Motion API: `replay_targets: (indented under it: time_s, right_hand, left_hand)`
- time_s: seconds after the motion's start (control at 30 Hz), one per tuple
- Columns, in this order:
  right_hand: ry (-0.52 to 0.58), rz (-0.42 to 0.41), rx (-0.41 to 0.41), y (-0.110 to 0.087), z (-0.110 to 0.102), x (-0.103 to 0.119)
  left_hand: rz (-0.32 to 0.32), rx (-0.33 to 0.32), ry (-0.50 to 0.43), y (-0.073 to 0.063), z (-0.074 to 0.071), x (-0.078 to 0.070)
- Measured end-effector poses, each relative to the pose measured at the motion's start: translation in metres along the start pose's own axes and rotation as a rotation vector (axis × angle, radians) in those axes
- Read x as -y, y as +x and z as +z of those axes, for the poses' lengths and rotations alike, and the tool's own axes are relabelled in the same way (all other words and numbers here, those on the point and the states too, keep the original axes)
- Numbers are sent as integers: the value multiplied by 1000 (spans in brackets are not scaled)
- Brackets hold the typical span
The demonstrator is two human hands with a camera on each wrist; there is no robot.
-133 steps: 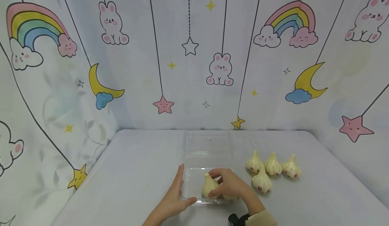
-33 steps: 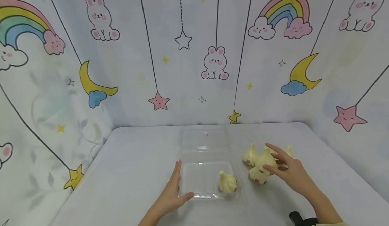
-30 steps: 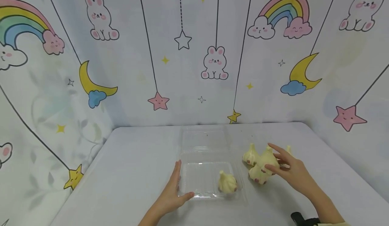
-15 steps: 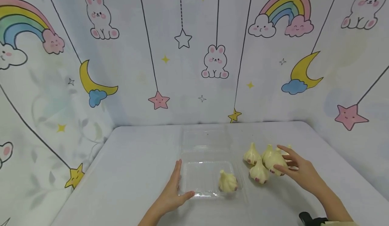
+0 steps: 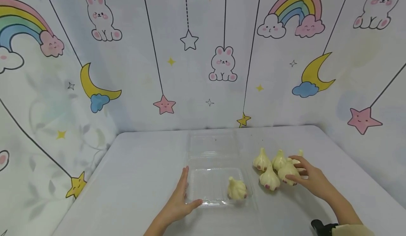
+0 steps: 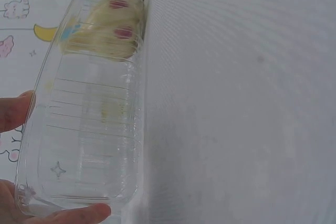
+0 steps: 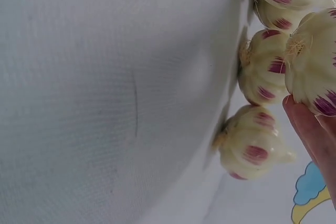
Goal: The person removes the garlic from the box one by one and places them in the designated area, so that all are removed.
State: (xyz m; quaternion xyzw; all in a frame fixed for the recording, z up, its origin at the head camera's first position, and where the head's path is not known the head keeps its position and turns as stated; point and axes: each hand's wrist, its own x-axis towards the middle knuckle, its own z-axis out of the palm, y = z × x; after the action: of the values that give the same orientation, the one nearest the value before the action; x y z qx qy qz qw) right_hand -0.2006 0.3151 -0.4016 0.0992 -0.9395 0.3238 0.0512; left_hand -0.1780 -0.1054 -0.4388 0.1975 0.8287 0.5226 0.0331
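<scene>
My right hand (image 5: 312, 179) holds a pale garlic bulb (image 5: 288, 173) with purple patches, thumb and fingers about it. In the right wrist view this bulb (image 7: 314, 64) stands out from the bulbs behind it. Several more, such as a front garlic bulb (image 5: 269, 180) and a left one (image 5: 261, 160), sit close by; one behind my right hand is mostly hidden. My left hand (image 5: 179, 200) lies at the near left corner of a clear plastic clamshell container (image 5: 219, 205), fingers along its side and thumb at its front edge. One garlic bulb (image 5: 237, 189) sits inside at the right.
The container's clear lid (image 5: 212, 146) is folded back flat on the white table (image 5: 142, 172). A cloth backdrop (image 5: 136, 52) with rainbows, moons and rabbits rises behind the table. A black strap device (image 5: 321, 228) is on the right wrist.
My right hand has carried a garlic bulb out of the container to the right-hand group, then slightly farther right and lower. My left hand stays at the container's corner.
</scene>
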Motion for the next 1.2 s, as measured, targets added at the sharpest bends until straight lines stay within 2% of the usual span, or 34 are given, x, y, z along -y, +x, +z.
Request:
replay_targets:
  time_s: [0.43, 0.77, 1.2]
  right_hand:
    - [-59, 3, 37, 7, 2, -7]
    - [-66, 24, 115, 12, 4, -12]
    - [-36, 5, 98, 12, 10, -14]
  left_hand:
    - [5, -2, -10, -1, -1, -1]
    - [5, 4, -17, 0, 1, 1]
    - [6, -11, -8, 0, 1, 0]
